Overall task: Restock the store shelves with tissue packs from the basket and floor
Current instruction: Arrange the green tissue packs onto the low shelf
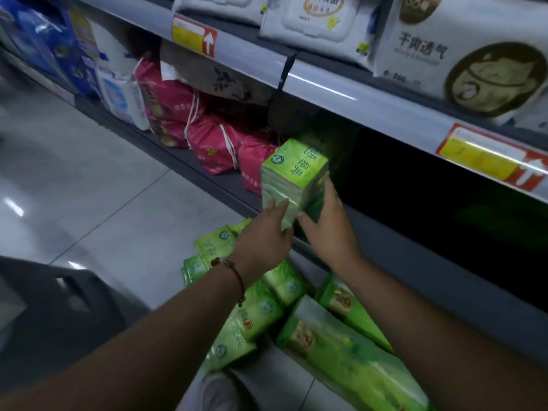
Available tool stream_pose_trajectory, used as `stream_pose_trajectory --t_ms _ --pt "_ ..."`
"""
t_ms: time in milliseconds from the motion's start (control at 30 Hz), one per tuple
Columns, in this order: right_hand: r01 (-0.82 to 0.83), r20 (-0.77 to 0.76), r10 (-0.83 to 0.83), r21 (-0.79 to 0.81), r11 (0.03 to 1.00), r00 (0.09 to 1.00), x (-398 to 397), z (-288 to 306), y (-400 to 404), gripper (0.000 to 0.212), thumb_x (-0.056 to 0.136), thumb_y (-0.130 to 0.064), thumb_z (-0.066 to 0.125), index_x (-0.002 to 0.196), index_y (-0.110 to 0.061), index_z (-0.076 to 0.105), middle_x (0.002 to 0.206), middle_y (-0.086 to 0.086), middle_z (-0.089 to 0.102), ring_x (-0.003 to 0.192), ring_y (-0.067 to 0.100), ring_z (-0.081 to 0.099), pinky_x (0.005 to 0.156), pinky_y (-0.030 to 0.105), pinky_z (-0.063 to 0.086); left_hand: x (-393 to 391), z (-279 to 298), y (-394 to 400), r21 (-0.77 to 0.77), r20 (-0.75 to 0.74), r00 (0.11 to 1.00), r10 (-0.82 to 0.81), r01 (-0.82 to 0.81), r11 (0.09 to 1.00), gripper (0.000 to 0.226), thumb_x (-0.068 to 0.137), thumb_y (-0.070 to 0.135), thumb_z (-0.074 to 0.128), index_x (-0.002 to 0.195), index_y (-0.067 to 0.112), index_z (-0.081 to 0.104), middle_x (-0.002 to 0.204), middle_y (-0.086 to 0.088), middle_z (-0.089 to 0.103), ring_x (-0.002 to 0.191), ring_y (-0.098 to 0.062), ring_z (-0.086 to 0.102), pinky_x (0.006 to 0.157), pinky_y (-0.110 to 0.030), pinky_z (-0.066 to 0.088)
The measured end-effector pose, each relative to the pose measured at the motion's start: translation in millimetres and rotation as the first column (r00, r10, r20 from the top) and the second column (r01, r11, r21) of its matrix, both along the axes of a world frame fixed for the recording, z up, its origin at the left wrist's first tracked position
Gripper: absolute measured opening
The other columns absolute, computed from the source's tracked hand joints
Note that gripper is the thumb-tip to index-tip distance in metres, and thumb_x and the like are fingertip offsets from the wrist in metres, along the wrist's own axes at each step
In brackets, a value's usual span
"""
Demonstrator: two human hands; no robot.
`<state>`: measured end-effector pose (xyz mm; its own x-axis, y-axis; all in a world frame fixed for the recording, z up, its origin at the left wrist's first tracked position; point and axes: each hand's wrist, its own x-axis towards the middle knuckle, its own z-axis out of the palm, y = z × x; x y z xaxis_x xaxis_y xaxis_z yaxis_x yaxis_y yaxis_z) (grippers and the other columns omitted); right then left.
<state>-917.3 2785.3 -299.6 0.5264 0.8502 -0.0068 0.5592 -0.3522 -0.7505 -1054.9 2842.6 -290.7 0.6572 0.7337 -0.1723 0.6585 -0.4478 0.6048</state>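
I have one green tissue pack [292, 173] at the lip of the bottom shelf [225, 185], my left hand [264, 235] and right hand [329, 223] flat against its near sides, fingers straight, not curled round it. Next, I judge, push it back into the dark bay to the right. More green packs [296, 315] lie on the grey tiled floor [98, 197] near me; pink bags [213, 143] stand left.

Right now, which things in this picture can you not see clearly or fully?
- Head view, bottom shelf: the space right of the green tissue pack is too dark to show its contents.
- Price tags: print blurred.
- Basket: cut off at the left edge, contents unseen.
- Floor packs: partly covered by both arms.
- Left hand and right hand: palms face away.
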Motion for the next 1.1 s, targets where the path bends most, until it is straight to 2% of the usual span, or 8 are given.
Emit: stream_pose_trajectory --t_ms 100,300,467,633,800,900,1000,1100 --pt "-0.122 0.108 0.144 -0.188 0.975 0.984 -31 -21 -39 0.081 0.096 -0.037 0.059 0.159 -0.021 0.010 0.166 0.003 0.013 0.147 0.025 0.028 0.109 0.038 0.036 -42 5 -11 0.203 -0.286 0.953 -0.095 0.157 0.966 0.078 0.098 0.039 0.050 0.158 0.026 0.002 0.166 -0.013 0.001 0.149 -0.034 0.019 0.115 -0.045 0.031" --pt "-0.380 0.145 0.563 -0.601 0.703 0.813 -114 -93 -69 0.098 0.090 -0.056 0.057 0.159 -0.017 -0.002 0.166 0.014 -0.001 0.152 0.033 0.005 0.122 0.045 0.005 -114 -21 -55 0.184 -0.556 0.831 -0.015 0.140 0.973 0.089 0.097 0.053 0.044 0.156 0.024 -0.016 0.163 -0.016 -0.017 0.151 -0.039 -0.002 0.120 -0.053 0.012" --pt "-0.351 0.147 0.611 -0.706 0.616 0.778 -133 -127 -65 0.106 0.085 -0.063 0.061 0.158 -0.026 -0.008 0.166 0.010 -0.010 0.149 0.046 0.002 0.119 0.056 0.008 -149 -45 -77 0.168 -0.549 0.835 0.041 0.062 0.984 0.090 0.097 0.054 0.043 0.155 0.023 -0.018 0.162 -0.018 -0.018 0.151 -0.039 -0.003 0.122 -0.048 0.013" --pt "-0.278 0.134 0.493 -0.688 0.671 0.860 -138 -127 -57 0.125 0.078 -0.051 0.075 0.156 -0.023 -0.018 0.162 0.026 -0.010 0.145 0.045 0.019 0.116 0.049 0.022 -167 -70 -78 0.100 -0.602 0.798 -0.005 0.081 0.992 0.092 0.096 0.057 0.044 0.155 0.022 -0.018 0.161 -0.021 -0.017 0.150 -0.042 0.001 0.120 -0.048 0.015" --pt "-0.318 -0.177 0.266 -0.597 0.736 0.948 -128 -92 -44 0.120 0.069 -0.052 0.080 0.159 -0.027 0.004 0.157 0.014 0.026 0.142 0.035 0.030 0.113 0.045 0.033 -162 -75 -64 0.047 -0.546 0.838 -0.006 0.038 0.998 0.091 0.096 0.060 0.042 0.155 0.025 -0.018 0.163 -0.022 0.000 0.148 -0.039 0.019 0.116 -0.045 0.029" --pt "-0.315 -0.482 0.069 -0.451 0.835 0.873 -112 -63 -46 0.101 0.066 -0.038 0.084 0.153 -0.027 0.032 0.138 0.003 0.054 0.120 0.020 0.056 0.100 0.034 0.049 -158 -65 -70 -0.103 -0.382 0.924 -0.005 -0.038 0.994 0.090 0.094 0.064 0.042 0.150 0.040 -0.025 0.164 -0.018 0.011 0.140 -0.037 0.038 0.110 -0.047 0.040" --pt "-0.318 -0.582 0.034 -0.393 0.863 0.812 -94 -34 -65 0.112 0.057 -0.046 0.085 0.153 -0.035 0.030 0.138 -0.003 0.054 0.117 0.017 0.059 0.102 0.037 0.049 -154 -41 -86 -0.191 -0.143 0.988 -0.059 0.031 0.981 0.093 0.092 0.063 0.049 0.153 0.041 -0.018 0.165 -0.005 0.016 0.143 -0.024 0.037 0.114 -0.037 0.036" --pt "-0.312 -0.625 0.043 -0.328 0.891 0.779 -86 -4 -95 0.092 0.077 -0.033 0.082 0.153 -0.032 0.031 0.115 -0.017 0.051 0.110 0.011 0.056 0.092 0.024 0.047 -155 -22 -107 -0.151 -0.078 0.989 -0.126 0.113 0.982 0.110 0.079 0.078 0.053 0.154 0.036 -0.017 0.165 -0.001 0.011 0.149 -0.018 0.021 0.117 -0.030 0.027"
